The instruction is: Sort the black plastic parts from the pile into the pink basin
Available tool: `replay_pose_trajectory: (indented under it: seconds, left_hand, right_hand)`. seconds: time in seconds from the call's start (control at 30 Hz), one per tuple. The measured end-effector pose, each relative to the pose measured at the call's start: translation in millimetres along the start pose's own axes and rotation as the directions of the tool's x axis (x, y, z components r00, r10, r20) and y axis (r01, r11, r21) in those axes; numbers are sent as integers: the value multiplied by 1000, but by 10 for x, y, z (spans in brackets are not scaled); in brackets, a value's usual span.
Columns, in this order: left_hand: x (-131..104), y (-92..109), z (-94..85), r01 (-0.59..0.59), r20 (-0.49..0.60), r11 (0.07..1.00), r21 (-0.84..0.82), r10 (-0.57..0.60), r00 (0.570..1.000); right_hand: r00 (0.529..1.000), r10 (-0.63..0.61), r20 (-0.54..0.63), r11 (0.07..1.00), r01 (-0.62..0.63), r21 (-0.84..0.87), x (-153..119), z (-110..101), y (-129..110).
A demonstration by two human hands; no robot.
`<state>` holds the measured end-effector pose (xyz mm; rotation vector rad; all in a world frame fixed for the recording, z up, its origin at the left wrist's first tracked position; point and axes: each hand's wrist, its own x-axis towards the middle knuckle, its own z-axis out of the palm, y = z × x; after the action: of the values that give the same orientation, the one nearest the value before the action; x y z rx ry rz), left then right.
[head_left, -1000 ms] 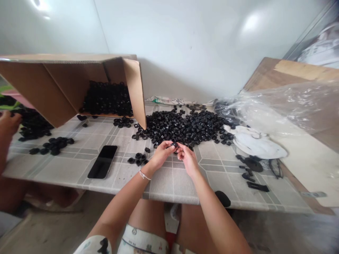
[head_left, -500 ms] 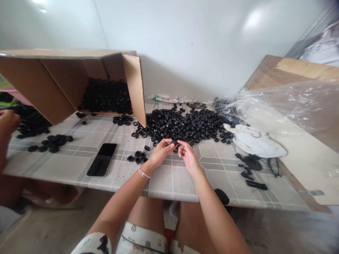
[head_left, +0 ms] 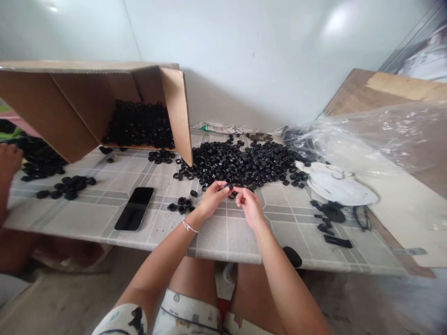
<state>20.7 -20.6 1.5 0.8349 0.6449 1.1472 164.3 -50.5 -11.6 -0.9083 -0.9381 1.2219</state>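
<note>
Just in front of a big heap of small black plastic rings (head_left: 244,163), my two hands meet over the table. My left hand (head_left: 213,199) pinches one small black plastic ring (head_left: 228,186) between thumb and fingertips. From the other side, the extended index finger of my right hand (head_left: 248,204) reaches to that ring and seems to touch it. The other right fingers are curled in, hiding whatever they may hold. Left of my left wrist lies a small group of black rings (head_left: 181,204).
A cardboard box (head_left: 75,111) on its side holds more black parts. A phone (head_left: 134,209) lies at left. Another person's hand (head_left: 10,158) is by a black pile at far left. At right are a white cloth (head_left: 340,186), clear plastic (head_left: 377,135) and loose black pieces (head_left: 333,214).
My hands stay in almost the same place, the right index finger now straighter against the ring. The other person's hand at far left has shifted slightly left.
</note>
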Motion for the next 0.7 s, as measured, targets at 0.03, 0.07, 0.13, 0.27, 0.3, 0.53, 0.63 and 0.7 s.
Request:
replay_pose_trajectory:
  seconds: [0.03, 0.07, 0.13, 0.27, 0.3, 0.53, 0.63, 0.7]
  left_hand:
    - [0, -1, 2, 1, -4, 1000, -12, -1, 1000]
    - [0, -3, 4, 5, -4, 1000, -19, -5, 1000]
    - [1, -12, 6, 17, 12, 1000, -17, -17, 1000]
    - [2, -31, 3, 31, 40, 999, 12, -32, 999]
    - [2, -31, 3, 28, 40, 999, 19, -29, 999]
    - [-34, 15, 46, 117, 58, 992, 37, -119, 991]
    - [-54, 26, 59, 165, 95, 983, 85, -173, 980]
    - [-61, 25, 56, 183, 99, 975, 123, -195, 976]
  right_hand:
    - [999, -21, -30, 1000, 21, -14, 4, -7, 4]
    - [998, -40, -52, 999, 39, -23, 7, -13, 8]
    - [997, -54, -55, 998, 53, -20, 10, -15, 13]
    - [1000, -10, 12, 1000, 10, -11, -1, 15, 13]
    - [999, 5, 33, 1000, -4, -19, -2, 20, 15]
    - [993, -109, -46, 983, 101, -153, 3, -28, 40]
    - [986, -167, 9, 941, 162, -298, -36, -29, 41]
    - [980, -188, 69, 895, 199, -400, -69, -23, 37]
